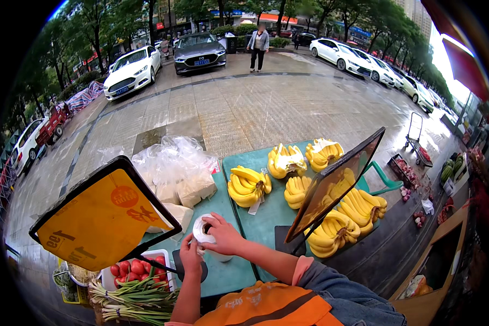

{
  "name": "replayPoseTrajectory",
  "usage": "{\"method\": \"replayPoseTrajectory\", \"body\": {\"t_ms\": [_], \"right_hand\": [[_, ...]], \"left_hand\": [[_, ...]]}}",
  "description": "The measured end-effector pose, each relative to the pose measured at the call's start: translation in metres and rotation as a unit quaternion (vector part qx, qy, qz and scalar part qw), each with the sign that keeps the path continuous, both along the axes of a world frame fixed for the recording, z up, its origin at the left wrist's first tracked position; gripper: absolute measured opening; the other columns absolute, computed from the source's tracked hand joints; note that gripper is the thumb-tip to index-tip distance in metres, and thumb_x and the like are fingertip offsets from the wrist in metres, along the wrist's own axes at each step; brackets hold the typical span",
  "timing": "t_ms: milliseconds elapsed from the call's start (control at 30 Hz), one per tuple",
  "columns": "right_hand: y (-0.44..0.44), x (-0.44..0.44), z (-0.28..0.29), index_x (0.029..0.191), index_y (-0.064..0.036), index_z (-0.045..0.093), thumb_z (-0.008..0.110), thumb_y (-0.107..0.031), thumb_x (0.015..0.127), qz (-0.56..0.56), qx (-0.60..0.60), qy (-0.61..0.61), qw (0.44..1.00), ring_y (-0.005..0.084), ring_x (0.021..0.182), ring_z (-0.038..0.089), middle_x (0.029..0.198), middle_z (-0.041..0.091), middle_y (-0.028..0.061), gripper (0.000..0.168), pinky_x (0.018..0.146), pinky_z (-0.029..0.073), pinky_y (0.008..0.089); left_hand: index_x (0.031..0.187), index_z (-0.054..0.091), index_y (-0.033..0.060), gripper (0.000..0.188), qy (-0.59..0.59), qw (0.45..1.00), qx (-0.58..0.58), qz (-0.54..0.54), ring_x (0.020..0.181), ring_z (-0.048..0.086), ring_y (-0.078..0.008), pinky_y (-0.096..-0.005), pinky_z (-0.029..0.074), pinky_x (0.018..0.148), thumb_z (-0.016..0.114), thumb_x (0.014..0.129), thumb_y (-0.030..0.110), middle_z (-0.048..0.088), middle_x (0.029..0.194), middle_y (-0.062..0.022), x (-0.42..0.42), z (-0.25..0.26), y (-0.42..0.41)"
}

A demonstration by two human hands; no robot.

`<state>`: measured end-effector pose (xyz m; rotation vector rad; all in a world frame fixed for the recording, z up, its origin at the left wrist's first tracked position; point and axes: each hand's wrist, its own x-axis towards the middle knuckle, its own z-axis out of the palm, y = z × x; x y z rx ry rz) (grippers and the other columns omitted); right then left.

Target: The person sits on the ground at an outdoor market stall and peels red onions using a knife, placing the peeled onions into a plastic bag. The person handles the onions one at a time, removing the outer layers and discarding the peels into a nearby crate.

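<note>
A roll of thin white plastic bags (203,229) stands upright on the green table (224,208). My right hand (221,233) rests over its top right side, fingers curved around the rim near the core hole. On the roll's lower left side, my left hand (191,253) pinches a bit of the white film between thumb and fingers. Just behind the roll lie white blocks in clear plastic bags (179,179), whose contents I cannot tell. Several bunches of bananas (248,185) lie to the right.
A yellow price sign (102,216) stands at the left and another framed sign (334,183) at the right. Tomatoes (136,268) in a white crate and bundled green onions (134,299) lie lower left. A green stool (381,179) stands beyond the bananas; a person (258,45) stands near parked cars.
</note>
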<state>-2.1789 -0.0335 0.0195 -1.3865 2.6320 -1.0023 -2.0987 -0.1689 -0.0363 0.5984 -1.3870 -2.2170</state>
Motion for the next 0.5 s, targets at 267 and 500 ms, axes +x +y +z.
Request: {"method": "replayPoseTrajectory", "body": {"t_ms": [267,500], "right_hand": [[0.003,-0.002,-0.002,0.081,-0.001,0.061,0.066,-0.046,0.071,0.005,0.028,0.043,0.999,0.0339,0.129,0.027,0.137,0.035,0.0127,0.046,0.098,0.034,0.0452],[-0.002,-0.011,0.005,0.088,-0.007,0.064,0.063,-0.054,0.070,-0.075,0.071,0.019,0.994,0.0332,0.129,0.028,0.140,0.032,0.0126,0.051,0.098,0.032,0.0465]], "left_hand": [[0.090,0.052,0.0044,0.003,-0.066,0.995,-0.071,0.005,0.064,0.051,-0.0079,-0.0211,0.041,0.055,0.050,0.087,0.004,0.053,0.077,-0.0011,0.007,-0.010,-0.010],[0.089,0.049,0.0051,0.002,-0.056,0.995,-0.019,-0.080,0.063,0.051,-0.0091,-0.0212,0.042,0.056,0.050,0.088,0.003,0.053,0.075,-0.0026,0.055,-0.005,0.012]]}}
